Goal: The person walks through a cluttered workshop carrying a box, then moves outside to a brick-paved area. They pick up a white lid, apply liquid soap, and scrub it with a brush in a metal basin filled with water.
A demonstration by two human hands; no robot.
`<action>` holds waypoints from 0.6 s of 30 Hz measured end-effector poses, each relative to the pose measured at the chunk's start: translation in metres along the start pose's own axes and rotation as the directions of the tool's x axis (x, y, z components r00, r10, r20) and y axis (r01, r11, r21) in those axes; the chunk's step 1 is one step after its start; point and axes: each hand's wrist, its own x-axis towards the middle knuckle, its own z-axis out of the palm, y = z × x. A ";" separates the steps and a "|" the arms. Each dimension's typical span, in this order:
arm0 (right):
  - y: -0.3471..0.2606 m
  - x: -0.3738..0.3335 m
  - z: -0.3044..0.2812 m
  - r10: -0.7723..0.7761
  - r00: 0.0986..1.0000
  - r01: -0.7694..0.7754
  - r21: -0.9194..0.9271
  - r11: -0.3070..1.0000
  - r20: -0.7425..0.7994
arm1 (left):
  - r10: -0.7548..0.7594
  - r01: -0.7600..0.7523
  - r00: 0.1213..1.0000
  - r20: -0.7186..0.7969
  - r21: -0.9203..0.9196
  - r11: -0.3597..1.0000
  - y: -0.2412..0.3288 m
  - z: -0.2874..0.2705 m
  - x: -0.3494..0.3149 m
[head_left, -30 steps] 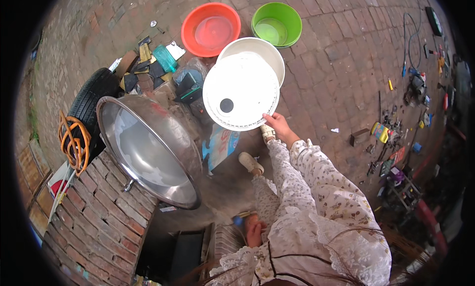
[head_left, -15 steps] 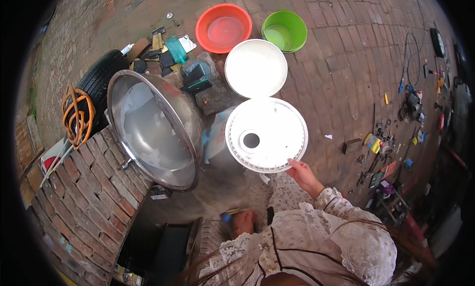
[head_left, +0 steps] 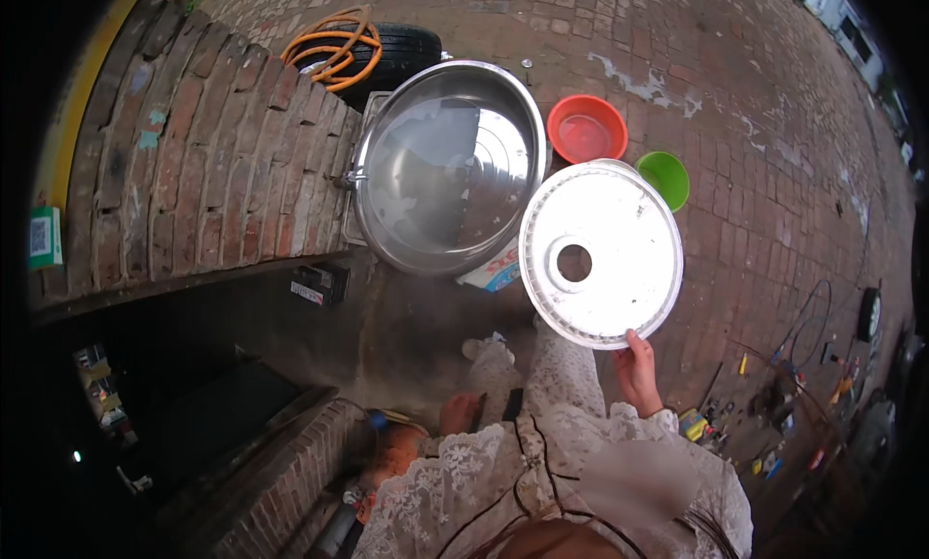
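Observation:
My right hand (head_left: 636, 375) grips the near rim of a round white plastic lid (head_left: 619, 235), thumb on top and fingers underneath. The lid is tilted, with a ribbed edge and a round hole left of its middle. Behind it a white container (head_left: 612, 162) shows only as a sliver of rim. Low in front of my body is my left hand (head_left: 460, 414), its fingers too blurred to read. A small blue thing (head_left: 375, 421) lies to its left; whether the two touch is unclear. Left of the lid stands a large shiny metal basin (head_left: 435, 191) with some water in it.
An orange-red basin (head_left: 586, 130) and a green bucket (head_left: 664, 180) stand beyond the lid. A brick wall (head_left: 223, 162) runs along the left, with a tyre (head_left: 411, 51) and orange hose (head_left: 334, 51) past its end. Scattered tools (head_left: 697, 423) lie at right.
The view has swung left, so the metal basin and wall sit further right in it. The lid stays in my right hand and now hides most of the white container.

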 end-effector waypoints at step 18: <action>0.264 0.173 0.225 0.249 0.967 -0.252 -0.273 0.928 -0.046 | -0.022 -0.245 0.821 -0.571 -0.386 0.890 -0.182 -0.199 -0.099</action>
